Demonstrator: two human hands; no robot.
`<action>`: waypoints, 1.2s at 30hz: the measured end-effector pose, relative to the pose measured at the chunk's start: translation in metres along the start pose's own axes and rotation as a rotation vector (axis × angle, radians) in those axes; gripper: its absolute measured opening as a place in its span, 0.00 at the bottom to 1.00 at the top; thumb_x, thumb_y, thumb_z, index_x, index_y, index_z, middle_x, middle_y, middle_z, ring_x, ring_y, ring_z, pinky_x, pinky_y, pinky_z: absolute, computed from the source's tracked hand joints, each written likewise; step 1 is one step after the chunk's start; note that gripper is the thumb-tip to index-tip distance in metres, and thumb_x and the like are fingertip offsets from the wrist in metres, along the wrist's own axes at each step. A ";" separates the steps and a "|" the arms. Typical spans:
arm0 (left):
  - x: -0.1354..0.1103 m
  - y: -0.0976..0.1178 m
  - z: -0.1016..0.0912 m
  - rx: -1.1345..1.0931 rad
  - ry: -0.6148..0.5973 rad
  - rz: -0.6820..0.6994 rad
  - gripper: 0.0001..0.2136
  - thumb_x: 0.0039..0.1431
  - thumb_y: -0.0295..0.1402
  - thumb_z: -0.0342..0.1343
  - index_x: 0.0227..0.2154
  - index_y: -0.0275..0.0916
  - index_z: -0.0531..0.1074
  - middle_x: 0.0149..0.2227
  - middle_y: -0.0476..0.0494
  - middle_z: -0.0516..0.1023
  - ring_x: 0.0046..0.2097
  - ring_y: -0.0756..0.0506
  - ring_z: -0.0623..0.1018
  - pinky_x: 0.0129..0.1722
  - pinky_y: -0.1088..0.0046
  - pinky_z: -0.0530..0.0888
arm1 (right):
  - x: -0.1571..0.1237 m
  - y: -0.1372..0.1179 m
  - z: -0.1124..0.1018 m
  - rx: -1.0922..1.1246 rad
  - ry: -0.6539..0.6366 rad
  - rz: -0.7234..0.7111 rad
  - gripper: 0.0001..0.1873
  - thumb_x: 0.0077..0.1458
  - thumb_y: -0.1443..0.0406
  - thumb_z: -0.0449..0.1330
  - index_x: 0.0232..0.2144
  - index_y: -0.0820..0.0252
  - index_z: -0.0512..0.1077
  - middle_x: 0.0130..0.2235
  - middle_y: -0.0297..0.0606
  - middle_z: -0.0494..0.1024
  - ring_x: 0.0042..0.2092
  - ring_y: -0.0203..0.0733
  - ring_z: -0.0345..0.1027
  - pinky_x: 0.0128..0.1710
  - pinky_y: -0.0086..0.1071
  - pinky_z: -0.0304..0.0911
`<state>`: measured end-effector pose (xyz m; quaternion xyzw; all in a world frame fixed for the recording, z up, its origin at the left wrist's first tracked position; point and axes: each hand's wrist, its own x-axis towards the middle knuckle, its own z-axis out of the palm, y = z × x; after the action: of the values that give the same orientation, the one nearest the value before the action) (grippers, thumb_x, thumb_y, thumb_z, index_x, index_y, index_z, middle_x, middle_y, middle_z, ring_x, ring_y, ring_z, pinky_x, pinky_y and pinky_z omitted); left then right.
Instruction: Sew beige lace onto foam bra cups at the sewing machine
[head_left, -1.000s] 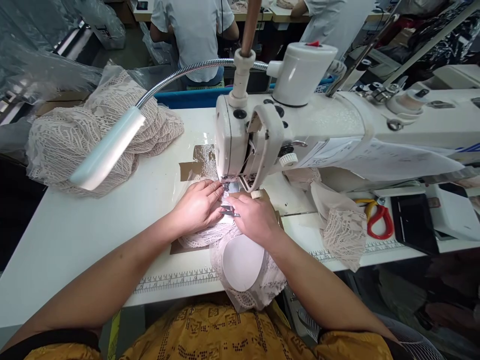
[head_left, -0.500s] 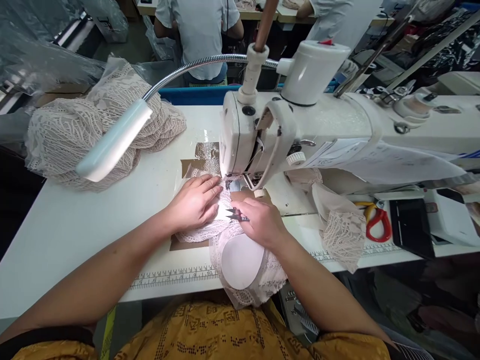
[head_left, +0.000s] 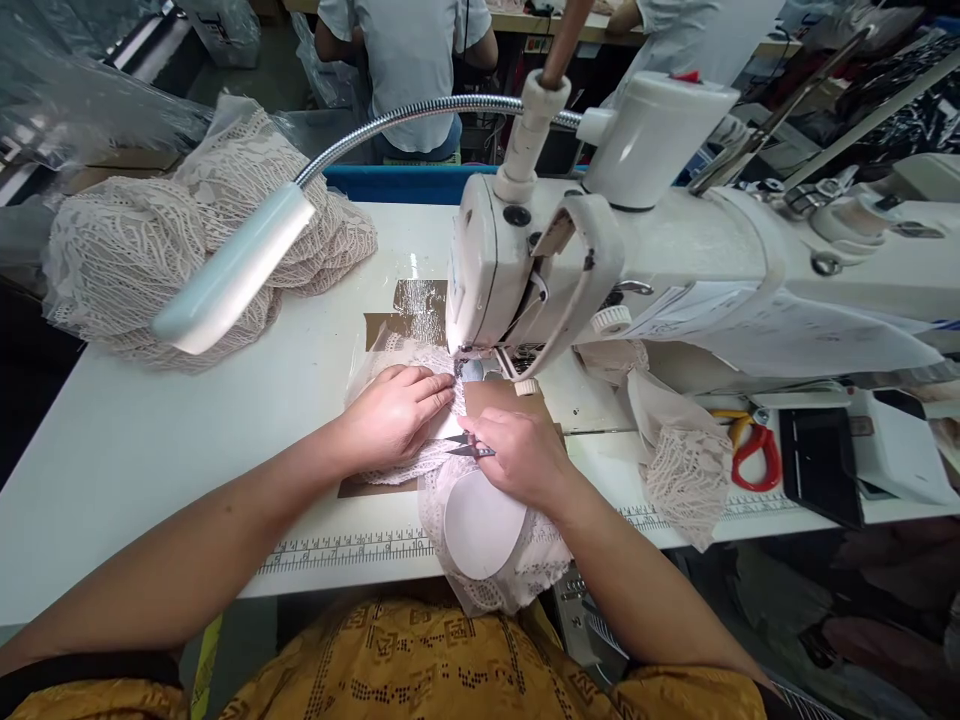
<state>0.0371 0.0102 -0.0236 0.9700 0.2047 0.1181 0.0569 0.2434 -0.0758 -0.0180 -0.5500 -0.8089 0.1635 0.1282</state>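
Note:
My left hand [head_left: 401,413] lies flat on pale lace fabric [head_left: 386,362], its fingertips close to the presser foot of the sewing machine [head_left: 517,270]. In my right hand [head_left: 521,450] is a pair of thread snips [head_left: 469,447], the dark blades pointing left across the lace. Below that hand, a white oval cup [head_left: 486,525] on the lace piece hangs over the table's front edge. The needle area is partly hidden by the machine head and my fingers.
Bunched lace [head_left: 142,260] is piled at the left under a lamp [head_left: 236,270]. Right of the machine are a lace scrap [head_left: 679,470], red-handled scissors [head_left: 757,460] and a black tray-like object [head_left: 819,460]. A ruler strip [head_left: 345,550] runs along the front edge. Another person [head_left: 409,70] sits beyond.
My right hand and the snips have shifted slightly down, away from the needle, showing more brown surface by the machine. My left hand stays on the lace. The whole view has tilted slightly.

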 end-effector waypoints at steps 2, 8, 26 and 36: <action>0.000 0.000 0.000 0.010 -0.003 0.001 0.18 0.63 0.29 0.48 0.54 0.31 0.71 0.56 0.35 0.73 0.50 0.37 0.72 0.49 0.57 0.71 | 0.000 0.000 0.000 0.001 0.005 -0.003 0.16 0.53 0.70 0.53 0.40 0.60 0.77 0.30 0.37 0.76 0.32 0.39 0.65 0.29 0.30 0.51; 0.000 0.000 -0.002 0.004 0.012 -0.005 0.17 0.64 0.29 0.47 0.53 0.31 0.71 0.56 0.34 0.73 0.50 0.38 0.72 0.48 0.58 0.71 | -0.001 0.000 0.002 -0.018 0.065 -0.042 0.15 0.51 0.71 0.52 0.38 0.59 0.77 0.30 0.36 0.76 0.30 0.38 0.64 0.28 0.31 0.49; 0.005 0.005 -0.004 -0.081 0.048 0.008 0.14 0.63 0.26 0.48 0.46 0.35 0.76 0.43 0.36 0.76 0.41 0.42 0.74 0.39 0.63 0.72 | 0.000 0.002 -0.008 0.008 0.118 0.251 0.10 0.51 0.70 0.55 0.34 0.55 0.75 0.33 0.32 0.79 0.32 0.38 0.67 0.28 0.30 0.50; 0.000 0.008 -0.001 -0.008 0.018 -0.003 0.15 0.65 0.28 0.49 0.52 0.38 0.73 0.52 0.36 0.73 0.46 0.40 0.73 0.43 0.62 0.70 | 0.000 0.003 -0.009 0.034 0.099 0.259 0.10 0.51 0.70 0.56 0.34 0.55 0.74 0.34 0.33 0.79 0.34 0.39 0.68 0.29 0.29 0.52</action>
<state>0.0403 0.0035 -0.0219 0.9684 0.2063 0.1275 0.0590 0.2493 -0.0734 -0.0111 -0.6550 -0.7209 0.1648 0.1550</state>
